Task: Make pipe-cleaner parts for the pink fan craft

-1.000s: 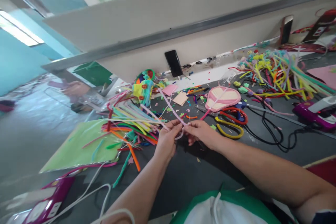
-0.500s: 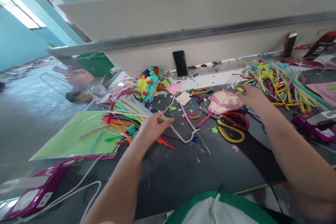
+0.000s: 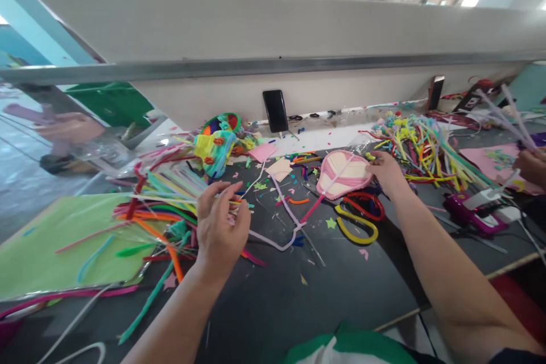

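My left hand [image 3: 224,224] hovers above the left bundle of pipe cleaners [image 3: 170,187], its fingers bent and apart, with nothing clearly held. A bent lavender pipe cleaner [image 3: 277,247] lies on the dark table, with its left end running behind that hand. To the right is a flat, rounded pink-and-cream piece [image 3: 343,176] with a pink stem. My right hand [image 3: 387,175] has its fingers closed at this piece's right edge, beside a small yellow-green fuzzy bit [image 3: 370,156]. The fingertips are partly hidden.
Scissors with red and yellow handles [image 3: 358,227] lie below the pink piece. A phone [image 3: 275,111] leans on the partition. More pipe cleaners [image 3: 430,151] and a purple power strip [image 3: 473,213] are at right. Another person's hand [image 3: 533,165] holds pale strips at far right.
My hands have parted from the lavender pipe cleaner, which now lies on the table. My right hand moved right to the pink piece; my left hand moved left. The view has turned right.
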The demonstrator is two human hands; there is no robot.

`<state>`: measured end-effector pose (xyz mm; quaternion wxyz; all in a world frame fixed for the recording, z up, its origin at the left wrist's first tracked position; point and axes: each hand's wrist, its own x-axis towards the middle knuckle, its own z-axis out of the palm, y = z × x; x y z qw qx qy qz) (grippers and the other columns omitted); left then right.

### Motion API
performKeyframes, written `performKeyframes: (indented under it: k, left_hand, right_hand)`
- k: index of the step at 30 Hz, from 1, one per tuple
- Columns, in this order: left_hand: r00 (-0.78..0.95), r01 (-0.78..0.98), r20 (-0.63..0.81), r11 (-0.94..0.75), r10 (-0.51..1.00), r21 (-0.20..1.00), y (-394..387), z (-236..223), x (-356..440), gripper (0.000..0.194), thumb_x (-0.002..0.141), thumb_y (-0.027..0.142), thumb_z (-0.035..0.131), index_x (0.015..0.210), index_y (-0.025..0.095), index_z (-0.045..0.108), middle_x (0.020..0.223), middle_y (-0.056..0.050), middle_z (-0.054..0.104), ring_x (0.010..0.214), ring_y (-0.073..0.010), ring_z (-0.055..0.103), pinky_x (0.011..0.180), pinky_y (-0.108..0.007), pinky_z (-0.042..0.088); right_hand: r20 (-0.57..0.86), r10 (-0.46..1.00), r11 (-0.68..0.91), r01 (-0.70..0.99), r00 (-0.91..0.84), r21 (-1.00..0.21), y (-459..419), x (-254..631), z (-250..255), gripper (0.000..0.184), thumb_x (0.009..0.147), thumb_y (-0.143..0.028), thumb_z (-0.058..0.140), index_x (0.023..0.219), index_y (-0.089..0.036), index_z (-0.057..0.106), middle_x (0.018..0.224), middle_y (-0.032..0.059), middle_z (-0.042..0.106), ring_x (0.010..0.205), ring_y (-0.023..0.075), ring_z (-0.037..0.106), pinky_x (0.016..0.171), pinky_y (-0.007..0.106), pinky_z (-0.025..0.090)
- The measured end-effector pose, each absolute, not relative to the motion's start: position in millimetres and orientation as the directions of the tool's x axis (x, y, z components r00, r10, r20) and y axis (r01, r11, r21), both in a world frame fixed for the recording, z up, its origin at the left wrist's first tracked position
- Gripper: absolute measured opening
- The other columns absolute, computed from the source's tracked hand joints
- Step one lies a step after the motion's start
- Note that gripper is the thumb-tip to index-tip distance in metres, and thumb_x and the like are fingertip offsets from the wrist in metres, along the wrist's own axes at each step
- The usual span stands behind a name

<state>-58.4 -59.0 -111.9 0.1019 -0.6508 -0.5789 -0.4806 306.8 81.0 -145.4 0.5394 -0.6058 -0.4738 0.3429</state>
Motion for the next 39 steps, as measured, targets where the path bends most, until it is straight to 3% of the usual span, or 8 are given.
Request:
performKeyframes:
  k: [5,14,18,21,24,28,33,39]
  left_hand:
    - [-0.082,0.823,0.717,-0.358,0.693,0.441,-61,-117,-49,0.032,0.081,0.018,0.055,0.112,0.017,0.059,0.113,-0.01,0.053,0.082,-0.0145,0.06,0.077,-0.031,0.053]
    - [-0.071,0.673,0.616,-0.418,0.785,0.61,-64,-128,-39,0.025,0.08,0.02,0.058,0.105,0.019,0.063,0.111,-0.009,0.056,0.094,-0.0191,0.06,0.085,-0.034,0.05]
    - [-0.089,0.335,0.319,-0.274,0.943,0.902,-71,-122,-26,0.024,0.083,0.031,0.057,0.102,0.018,0.063,0.102,-0.009,0.062,0.09,-0.0201,0.062,0.082,-0.034,0.051]
    - [-0.028,0.006,0.023,-0.023,0.999,1.0,-78,-112,-14,0.032,0.083,0.038,0.057,0.108,0.017,0.062,0.102,-0.01,0.065,0.088,-0.0195,0.063,0.082,-0.033,0.051]
    - [0.203,-0.269,-0.188,0.24,0.961,0.933,-85,-104,-6,0.04,0.085,0.042,0.052,0.112,0.014,0.061,0.105,-0.015,0.065,0.08,-0.0204,0.066,0.072,-0.033,0.053]
    - [0.449,-0.343,-0.258,0.432,0.855,0.834,-92,-105,-2,0.034,0.085,0.041,0.053,0.096,0.011,0.063,0.098,-0.017,0.066,0.061,-0.0162,0.064,0.053,-0.027,0.051]
    - [0.524,-0.337,-0.244,0.462,0.816,0.82,-97,-112,-2,0.019,0.08,0.03,0.062,0.083,0.012,0.059,0.068,-0.008,0.065,0.046,-0.0113,0.058,0.045,-0.021,0.047]
    - [0.556,-0.453,-0.132,0.432,0.821,0.78,-99,-108,0,0.018,0.079,0.024,0.056,0.096,0.017,0.053,0.077,-0.008,0.067,0.064,-0.0209,0.067,0.061,-0.035,0.054]
  right_hand:
    - [0.054,0.936,0.148,-0.252,0.349,-0.956,70,304,-129,0.041,0.049,-0.015,0.069,0.089,-0.017,0.059,0.066,-0.0048,0.056,0.052,0.0092,0.051,0.045,0.02,0.039]
    - [0.233,0.783,0.5,-0.361,0.576,-0.787,60,310,-113,0.027,0.054,-0.015,0.072,0.08,-0.016,0.065,0.074,-0.0012,0.063,0.062,0.0103,0.058,0.054,0.022,0.046]
    - [0.237,0.844,0.457,-0.413,0.482,-0.788,51,296,-111,0.027,0.057,-0.016,0.074,0.082,-0.017,0.064,0.078,-0.0011,0.063,0.064,0.0102,0.058,0.058,0.023,0.047]
    - [0.239,0.896,0.395,-0.428,0.374,-0.813,43,276,-112,0.025,0.061,-0.017,0.073,0.084,-0.019,0.064,0.078,-0.0017,0.062,0.064,0.01,0.057,0.06,0.024,0.046]
    - [0.271,0.922,0.371,-0.428,0.277,-0.824,32,255,-113,0.025,0.065,-0.019,0.073,0.088,-0.021,0.065,0.081,-0.0016,0.062,0.067,0.0099,0.057,0.062,0.024,0.046]
    - [0.26,0.952,0.303,-0.377,0.161,-0.875,20,233,-115,0.024,0.069,-0.021,0.071,0.091,-0.024,0.064,0.083,-0.0009,0.063,0.07,0.0118,0.058,0.064,0.026,0.046]
    - [0.267,0.96,0.281,-0.374,0.09,-0.884,13,222,-118,0.027,0.069,-0.021,0.071,0.095,-0.026,0.064,0.088,0.0005,0.063,0.077,0.0126,0.059,0.07,0.026,0.048]
    - [0.261,0.962,0.27,-0.396,0.077,-0.878,13,220,-122,0.03,0.069,-0.019,0.072,0.097,-0.025,0.065,0.089,0.001,0.062,0.079,0.0119,0.059,0.07,0.024,0.049]
